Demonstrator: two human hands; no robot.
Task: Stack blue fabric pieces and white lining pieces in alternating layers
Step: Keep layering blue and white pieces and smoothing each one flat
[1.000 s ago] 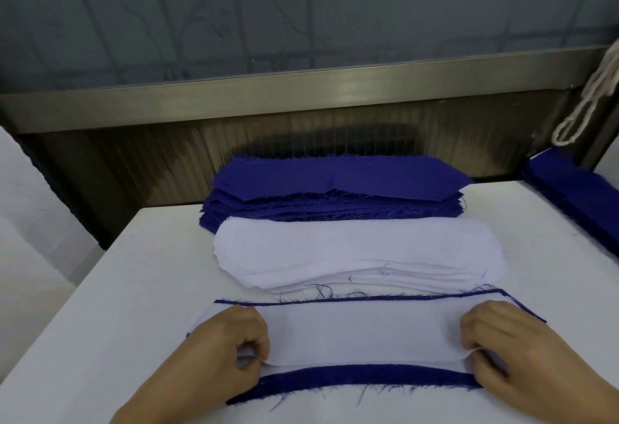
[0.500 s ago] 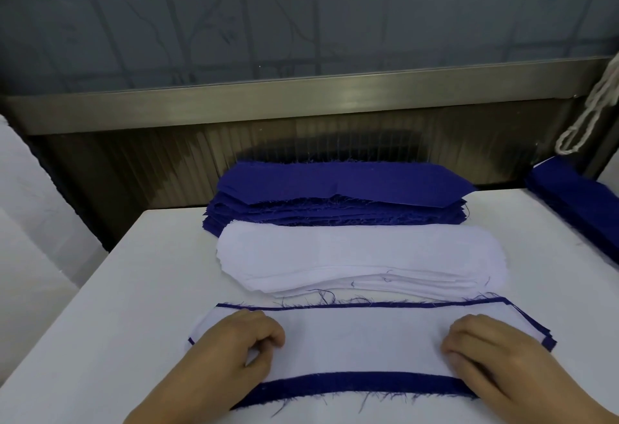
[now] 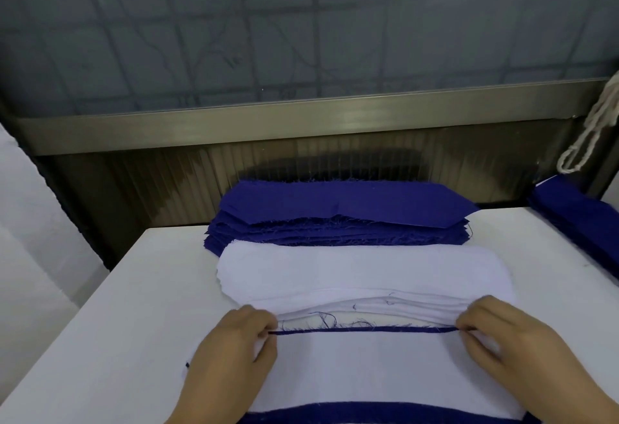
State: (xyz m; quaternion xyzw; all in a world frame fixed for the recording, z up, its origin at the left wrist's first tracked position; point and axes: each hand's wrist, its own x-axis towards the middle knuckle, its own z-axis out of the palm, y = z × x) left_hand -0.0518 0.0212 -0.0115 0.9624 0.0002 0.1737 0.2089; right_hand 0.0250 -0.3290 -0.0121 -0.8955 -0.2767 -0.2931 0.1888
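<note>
Both hands at far edge of layered blue/white stack on white table (image 3: 100, 323).
L hand (image 3: 231, 353) & R hand (image 3: 502, 346) each pinch white lining piece (image 3: 368, 366) over blue fabric piece (image 3: 368, 329); white lining pile (image 3: 361, 269) & blue fabric pile (image 3: 348, 202) just behind.

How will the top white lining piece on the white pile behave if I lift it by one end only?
Probably floppy: the white lining pile shows thin layers that sag and wave along the near edge. Probably very light, since each layer looks sheet-thin. It may drag its neighbour along, because loose blue threads lie across that edge.
</note>
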